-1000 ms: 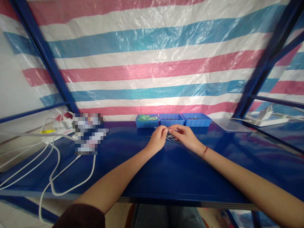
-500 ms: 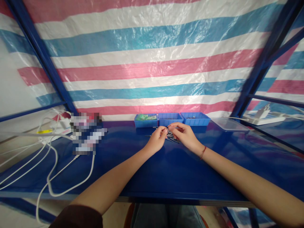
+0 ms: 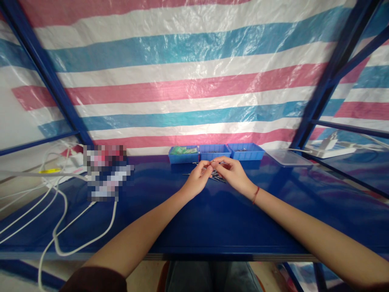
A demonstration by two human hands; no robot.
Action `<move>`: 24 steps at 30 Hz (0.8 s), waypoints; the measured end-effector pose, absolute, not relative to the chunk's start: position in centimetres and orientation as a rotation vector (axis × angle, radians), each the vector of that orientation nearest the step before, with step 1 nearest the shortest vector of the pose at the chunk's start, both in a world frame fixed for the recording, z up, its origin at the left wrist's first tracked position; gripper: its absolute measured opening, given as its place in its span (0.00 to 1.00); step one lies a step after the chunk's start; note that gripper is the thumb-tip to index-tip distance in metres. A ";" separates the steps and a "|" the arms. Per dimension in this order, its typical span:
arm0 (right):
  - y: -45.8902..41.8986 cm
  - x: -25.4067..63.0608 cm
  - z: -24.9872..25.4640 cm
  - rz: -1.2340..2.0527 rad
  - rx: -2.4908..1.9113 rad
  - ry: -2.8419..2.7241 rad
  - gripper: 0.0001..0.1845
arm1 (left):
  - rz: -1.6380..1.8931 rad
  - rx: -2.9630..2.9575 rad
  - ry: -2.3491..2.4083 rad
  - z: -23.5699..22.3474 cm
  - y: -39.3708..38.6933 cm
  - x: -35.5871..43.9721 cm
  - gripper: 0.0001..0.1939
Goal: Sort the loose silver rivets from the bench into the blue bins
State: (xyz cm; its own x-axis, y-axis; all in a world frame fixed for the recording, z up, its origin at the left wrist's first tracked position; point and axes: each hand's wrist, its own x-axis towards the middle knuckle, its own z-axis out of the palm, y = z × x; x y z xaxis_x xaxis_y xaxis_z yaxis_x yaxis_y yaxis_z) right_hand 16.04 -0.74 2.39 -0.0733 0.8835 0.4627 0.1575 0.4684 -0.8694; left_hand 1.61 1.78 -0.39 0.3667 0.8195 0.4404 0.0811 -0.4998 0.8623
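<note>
My left hand [image 3: 197, 179] is closed in a pinch, its fingertips meeting those of my right hand [image 3: 232, 173]. The right fingers are pinched as well, and whatever the two hands hold between them is too small and covered to name. Under and just behind the fingers lies a loose pile of thin, shiny metal rods [image 3: 218, 177], partly hidden by both hands. One thin rod [image 3: 186, 174] sticks out of the pile to the left. The rods rest on the blue tabletop [image 3: 219, 221].
Three blue bins stand behind my hands: a left bin [image 3: 184, 158] with green packets, a middle bin [image 3: 208, 156] and a right bin [image 3: 247, 156] with small metal parts. A clear plastic lid [image 3: 288, 158] lies to their right. White cables [image 3: 62, 202] trail over the left side.
The view has shifted slightly, so everything sits a little further left. Both hands stay together over the pile, with only small finger movement.
</note>
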 end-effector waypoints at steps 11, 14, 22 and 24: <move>-0.3 16.4 2.1 0.640 -0.905 -1.591 0.13 | 1.239 1.925 0.891 -0.3 1.6 1.7 0.10; -0.1 16.7 2.0 0.571 -0.931 -1.578 0.12 | 1.339 1.999 0.981 -0.1 1.4 1.6 0.09; 0.8 16.8 1.2 0.695 -1.014 -1.595 0.15 | 1.394 2.113 1.051 0.0 1.7 1.2 0.12; 1.8 17.4 0.7 0.714 -1.061 -1.475 0.17 | 1.317 2.180 1.083 -0.3 2.2 1.0 0.17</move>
State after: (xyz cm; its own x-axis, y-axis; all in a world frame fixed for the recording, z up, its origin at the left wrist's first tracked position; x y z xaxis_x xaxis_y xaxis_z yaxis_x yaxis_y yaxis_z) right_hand 17.44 1.84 0.74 0.0333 0.9029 0.4287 0.2244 0.4112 -0.8835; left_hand 1.03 2.16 -0.26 0.2670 0.7693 0.5804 0.4213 -0.6348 0.6477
